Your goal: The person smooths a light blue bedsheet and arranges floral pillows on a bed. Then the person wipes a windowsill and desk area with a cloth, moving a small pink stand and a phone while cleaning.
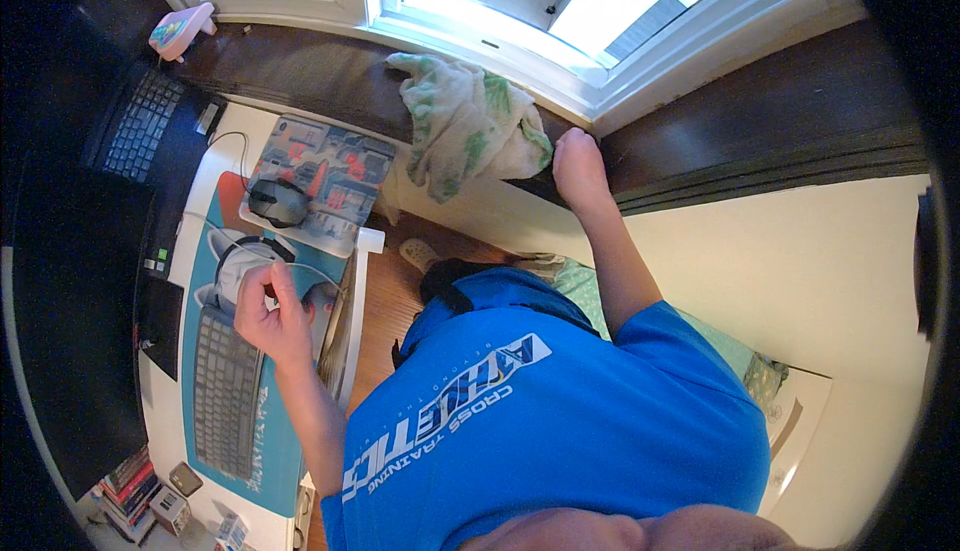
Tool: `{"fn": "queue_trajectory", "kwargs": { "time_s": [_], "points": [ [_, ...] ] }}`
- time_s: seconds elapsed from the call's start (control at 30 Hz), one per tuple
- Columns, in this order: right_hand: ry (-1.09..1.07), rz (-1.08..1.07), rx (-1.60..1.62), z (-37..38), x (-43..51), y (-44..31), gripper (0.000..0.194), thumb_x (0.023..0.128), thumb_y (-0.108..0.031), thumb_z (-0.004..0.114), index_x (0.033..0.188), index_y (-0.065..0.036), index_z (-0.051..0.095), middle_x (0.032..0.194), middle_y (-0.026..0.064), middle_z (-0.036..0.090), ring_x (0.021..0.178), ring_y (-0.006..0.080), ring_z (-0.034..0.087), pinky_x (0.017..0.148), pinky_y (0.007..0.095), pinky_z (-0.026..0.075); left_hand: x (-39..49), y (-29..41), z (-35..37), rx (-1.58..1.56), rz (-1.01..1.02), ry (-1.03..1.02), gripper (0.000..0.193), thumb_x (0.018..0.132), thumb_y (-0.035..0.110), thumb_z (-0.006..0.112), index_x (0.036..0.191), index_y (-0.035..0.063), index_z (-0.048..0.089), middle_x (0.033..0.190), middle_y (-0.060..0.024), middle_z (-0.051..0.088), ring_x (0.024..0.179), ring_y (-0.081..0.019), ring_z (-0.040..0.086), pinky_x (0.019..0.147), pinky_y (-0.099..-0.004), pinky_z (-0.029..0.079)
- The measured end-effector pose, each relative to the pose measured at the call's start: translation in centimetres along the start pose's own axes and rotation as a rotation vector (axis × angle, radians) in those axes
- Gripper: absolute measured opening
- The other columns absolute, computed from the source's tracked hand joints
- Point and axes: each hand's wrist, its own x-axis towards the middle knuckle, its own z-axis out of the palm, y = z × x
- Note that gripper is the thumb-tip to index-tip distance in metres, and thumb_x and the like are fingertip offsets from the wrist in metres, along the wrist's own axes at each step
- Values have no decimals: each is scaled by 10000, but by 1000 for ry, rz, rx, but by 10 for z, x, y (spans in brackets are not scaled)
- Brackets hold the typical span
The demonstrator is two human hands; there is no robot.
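My left hand is over the desk with its fingers curled, near a white cat-eared figure on the teal desk mat. A thin pale cable passes right at its fingertips; whether they pinch it is unclear. My right hand is bent into a loose fist at the corner of the dark windowsill, its fingertips hidden. Just left of it a crumpled white and green cloth lies on the sill and hangs over its edge. I cannot tell whether the right hand holds anything.
On the desk are a computer mouse on a patterned mouse pad, a grey keyboard and a large dark monitor. A laptop keyboard lies beyond. A pink object stands on the sill below the window frame.
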Motion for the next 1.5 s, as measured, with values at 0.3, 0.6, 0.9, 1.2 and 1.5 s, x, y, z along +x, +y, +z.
{"fn": "queue_trajectory", "kwargs": {
  "time_s": [0.3,0.6,0.9,1.2,1.5],
  "points": [
    [-238,377,1429,-26,-13,-22,145,970,-142,556,928,-4,571,852,99,645,745,175,638,651,288,564,-2,-6,1,23,-18,13,182,926,120,630,790,3,606,668,-53,562,569,-127,479,536,-269,396],
    [-488,265,1891,-41,-47,-12,247,976,-74,534,1183,51,582,939,102,669,813,159,664,769,283,584,-2,-8,6,-7,2,29,187,921,140,644,794,3,624,670,-51,586,574,-121,503,533,-275,406],
    [-483,317,1853,-75,-76,-13,318,993,-66,410,1209,128,540,1140,243,632,1046,321,649,921,395,550,-2,-17,4,-43,-57,79,251,929,190,641,776,-7,622,629,-46,561,563,-113,482,514,-274,379],
    [-668,246,1953,-91,-83,17,280,998,-145,460,1186,40,554,1065,143,646,926,207,653,755,275,560,-2,-36,1,-14,-120,71,221,941,184,634,820,0,634,672,7,560,602,-52,451,538,-228,379],
    [-895,197,1560,-132,-93,33,296,1007,-260,498,752,-121,443,643,-52,352,543,56,305,453,205,248,37,67,64,-231,-130,-310,153,946,117,593,987,9,693,776,-7,639,661,-84,560,615,-231,453]
  ]
}}
